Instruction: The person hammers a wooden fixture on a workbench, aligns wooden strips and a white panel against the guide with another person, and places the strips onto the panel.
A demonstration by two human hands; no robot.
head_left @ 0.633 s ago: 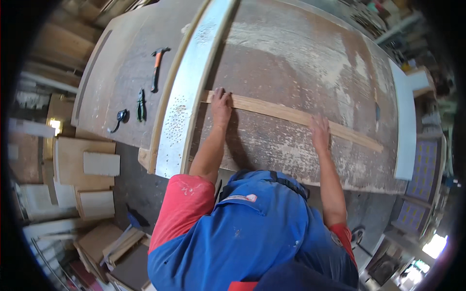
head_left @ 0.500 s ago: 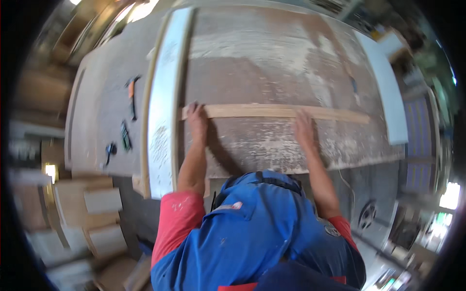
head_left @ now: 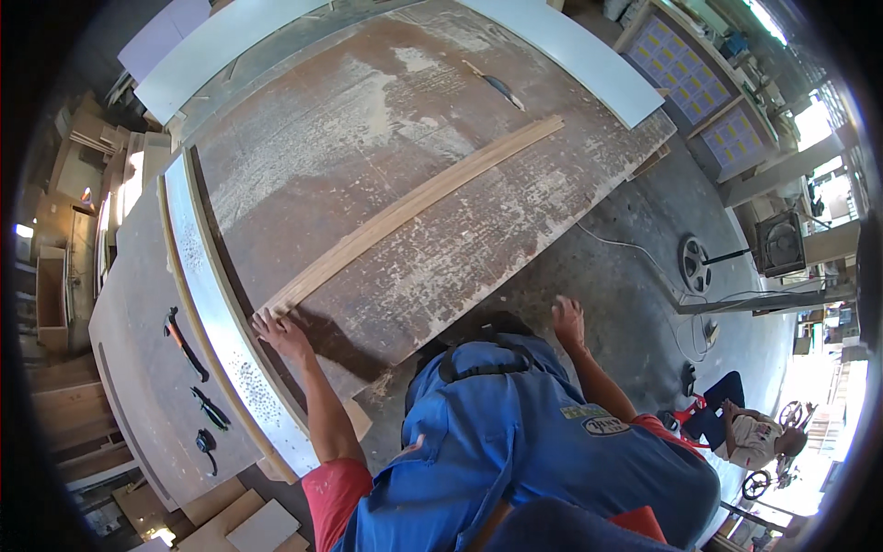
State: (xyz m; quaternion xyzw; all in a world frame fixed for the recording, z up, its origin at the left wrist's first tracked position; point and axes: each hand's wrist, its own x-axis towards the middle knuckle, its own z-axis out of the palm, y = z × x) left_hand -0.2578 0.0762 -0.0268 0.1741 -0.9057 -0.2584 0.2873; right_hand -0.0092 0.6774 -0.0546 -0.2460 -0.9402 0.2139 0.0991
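Lying slantwise on the table [head_left: 515, 216], the strip [head_left: 418, 216] runs from beside the white board [head_left: 216, 304] toward the right edge. The left hand [head_left: 285, 338] is at its left end, fingers parted, its grip unclear. The right hand [head_left: 568, 322], fingers loosely curled, visibly empty, hangs beyond the near edge. Hammer [head_left: 186, 345] and pliers [head_left: 211, 408] occupy the left side.

1. A claw hammer with an orange-and-black handle [head_left: 188, 348] is laid near dark-handled metal pliers [head_left: 212, 409].
2. A small black tape measure [head_left: 205, 442] is placed near the pliers.
3. A thin white cable [head_left: 635, 246] is trailed across the grey concrete floor [head_left: 630, 313].
4. A round grey spoked wheel [head_left: 696, 264] is seen nearby.
5. A person in a pale shirt [head_left: 752, 438] is seen farther off.
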